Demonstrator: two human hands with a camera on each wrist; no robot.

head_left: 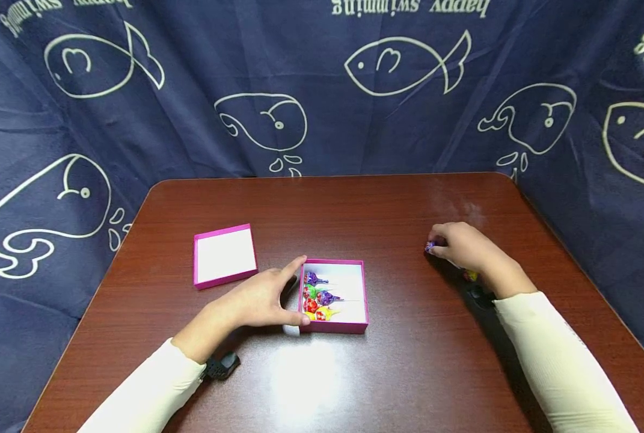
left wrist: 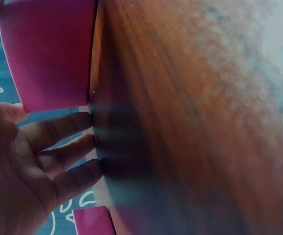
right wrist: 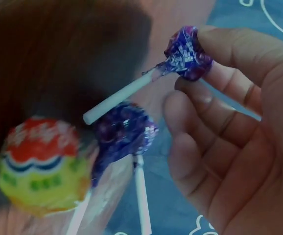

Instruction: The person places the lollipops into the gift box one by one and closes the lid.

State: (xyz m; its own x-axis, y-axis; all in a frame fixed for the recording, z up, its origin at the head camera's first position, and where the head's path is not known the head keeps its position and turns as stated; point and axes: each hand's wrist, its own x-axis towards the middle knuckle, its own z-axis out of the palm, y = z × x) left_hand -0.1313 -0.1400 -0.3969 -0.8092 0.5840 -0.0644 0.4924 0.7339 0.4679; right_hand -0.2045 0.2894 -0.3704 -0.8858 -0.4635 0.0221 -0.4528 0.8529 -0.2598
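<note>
My left hand (head_left: 264,299) holds the pink box (head_left: 335,328) at its left side, with thumb and index finger spread to its left corners. In the left wrist view, the other fingers (left wrist: 65,129) extend beneath the box's side wall. Several wrapped lollipops, purple (head_left: 326,297), green, red and yellow, lie inside with sticks pointing right. At the right of the table, my right hand (head_left: 465,246) pinches a purple lollipop (right wrist: 189,54) by its wrapped head. Near it in the right wrist view are another purple lollipop (right wrist: 122,132) and a red-and-yellow one (right wrist: 43,166).
A pink lid (head_left: 225,255) with a white inside lies behind and left of the box. The brown table (head_left: 386,373) reflects a bright glare near the front. A dark blue curtain (head_left: 322,72) with fish and whale drawings hangs beyond its far edge.
</note>
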